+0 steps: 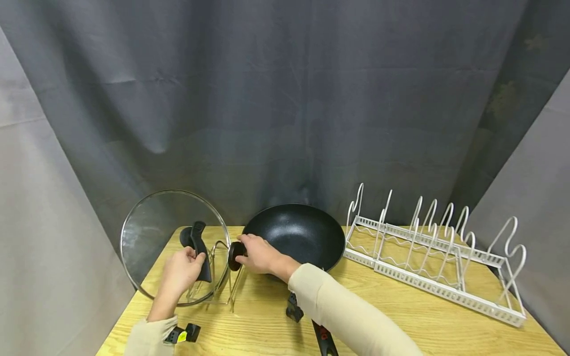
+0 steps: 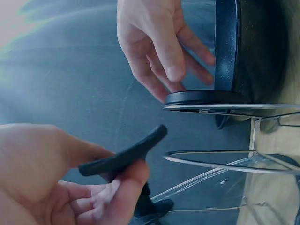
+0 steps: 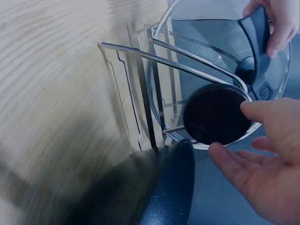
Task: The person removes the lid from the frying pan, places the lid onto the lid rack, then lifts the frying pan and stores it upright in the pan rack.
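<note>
A large clear glass lid [image 1: 147, 237] with a metal rim stands tilted in a wire stand [image 1: 231, 291] at the left of the table. My left hand [image 1: 180, 274] pinches its long black handle [image 2: 124, 159] between thumb and fingers. At the stand's front wire loop is a round black disc [image 3: 218, 115]. My right hand [image 1: 260, 254] holds the disc by its edge, thumb on one side and fingertips on the other. Just right of the disc, behind my right wrist, sits a black frying pan [image 1: 303, 232], its handle [image 1: 324, 338] pointing toward me.
A white dish rack [image 1: 427, 277] with several upright wire loops stands on the right of the wooden table [image 1: 249, 326]. Grey curtains [image 1: 285, 109] hang close behind the table. My right forearm passes over the pan's near side.
</note>
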`<state>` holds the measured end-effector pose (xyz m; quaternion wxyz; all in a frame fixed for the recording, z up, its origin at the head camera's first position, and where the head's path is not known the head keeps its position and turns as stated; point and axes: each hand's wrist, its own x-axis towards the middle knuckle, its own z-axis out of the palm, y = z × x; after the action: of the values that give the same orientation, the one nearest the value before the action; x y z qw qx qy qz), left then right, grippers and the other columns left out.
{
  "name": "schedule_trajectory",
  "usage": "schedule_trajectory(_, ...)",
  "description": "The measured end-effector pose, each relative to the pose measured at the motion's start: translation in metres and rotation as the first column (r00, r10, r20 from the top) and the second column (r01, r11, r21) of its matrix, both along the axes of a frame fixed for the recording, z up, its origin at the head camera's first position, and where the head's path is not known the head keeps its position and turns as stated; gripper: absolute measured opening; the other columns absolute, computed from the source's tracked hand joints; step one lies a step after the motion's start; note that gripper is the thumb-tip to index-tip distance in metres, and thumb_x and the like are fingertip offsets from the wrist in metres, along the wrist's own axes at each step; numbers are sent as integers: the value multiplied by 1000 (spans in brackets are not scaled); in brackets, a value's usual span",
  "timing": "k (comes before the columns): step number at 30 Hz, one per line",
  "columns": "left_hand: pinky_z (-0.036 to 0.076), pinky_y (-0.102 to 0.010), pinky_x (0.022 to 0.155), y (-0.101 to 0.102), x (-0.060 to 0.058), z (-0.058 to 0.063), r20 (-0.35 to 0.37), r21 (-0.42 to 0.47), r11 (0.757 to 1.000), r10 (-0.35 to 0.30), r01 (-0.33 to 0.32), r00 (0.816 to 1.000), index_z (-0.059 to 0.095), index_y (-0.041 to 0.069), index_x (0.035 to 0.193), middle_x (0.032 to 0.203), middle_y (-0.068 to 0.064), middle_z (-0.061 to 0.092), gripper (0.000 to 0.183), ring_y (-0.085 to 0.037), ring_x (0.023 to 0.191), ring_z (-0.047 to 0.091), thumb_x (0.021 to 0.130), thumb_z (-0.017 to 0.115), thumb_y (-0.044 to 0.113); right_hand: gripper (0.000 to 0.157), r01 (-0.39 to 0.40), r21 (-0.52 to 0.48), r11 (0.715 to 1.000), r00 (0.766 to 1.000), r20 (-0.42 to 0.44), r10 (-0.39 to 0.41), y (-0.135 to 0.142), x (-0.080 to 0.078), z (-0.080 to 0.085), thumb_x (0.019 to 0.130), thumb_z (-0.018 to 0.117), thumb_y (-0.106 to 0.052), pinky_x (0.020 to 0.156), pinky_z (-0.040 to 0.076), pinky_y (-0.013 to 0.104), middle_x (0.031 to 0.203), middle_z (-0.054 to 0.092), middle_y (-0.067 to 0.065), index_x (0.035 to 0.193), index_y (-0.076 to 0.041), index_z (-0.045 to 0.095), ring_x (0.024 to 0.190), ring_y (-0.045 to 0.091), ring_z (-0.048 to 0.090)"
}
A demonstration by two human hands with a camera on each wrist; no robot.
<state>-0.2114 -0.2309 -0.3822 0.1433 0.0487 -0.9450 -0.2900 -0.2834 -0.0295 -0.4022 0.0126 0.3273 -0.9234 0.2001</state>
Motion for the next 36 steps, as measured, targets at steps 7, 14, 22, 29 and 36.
schedule_trajectory(7,37,-31,42,5,8,14,-112,-116,988,85,-98,990,62,7,85,66,-1,62,23,-16,48,50,93,55,27,45,3,26,1000,1000,9,-4,20,5,14,94,60,-27,91,46,35,121,57,9,132,-7,49,110,22,56)
schedule_trajectory(14,36,-29,43,27,7,28,-74,-124,991,-64,55,995,67,11,89,71,2,60,21,-13,50,47,95,53,26,43,56,69,996,997,57,-60,44,10,21,95,57,-31,90,47,37,121,58,7,130,-6,52,109,22,57)
schedule_trajectory(22,37,-30,45,55,3,26,-14,-119,968,-222,219,975,63,14,84,64,3,54,19,-13,53,47,95,54,26,37,75,73,995,997,3,-75,80,24,23,95,56,-31,85,48,40,115,59,8,123,-6,58,103,24,57)
schedule_trajectory(29,45,-32,58,80,3,14,24,-130,933,-335,335,942,60,14,85,75,3,58,13,-12,65,54,93,59,23,35,108,22,994,993,-43,-107,107,44,18,93,58,-29,75,50,40,103,58,9,117,-4,59,92,25,59)
schedule_trajectory(36,48,-33,60,101,2,-5,80,-51,893,-443,448,893,56,0,107,79,-1,61,23,-12,65,58,94,57,20,33,127,-27,992,992,11,-126,128,63,7,94,57,-31,74,50,40,98,59,8,110,-2,60,88,23,59)
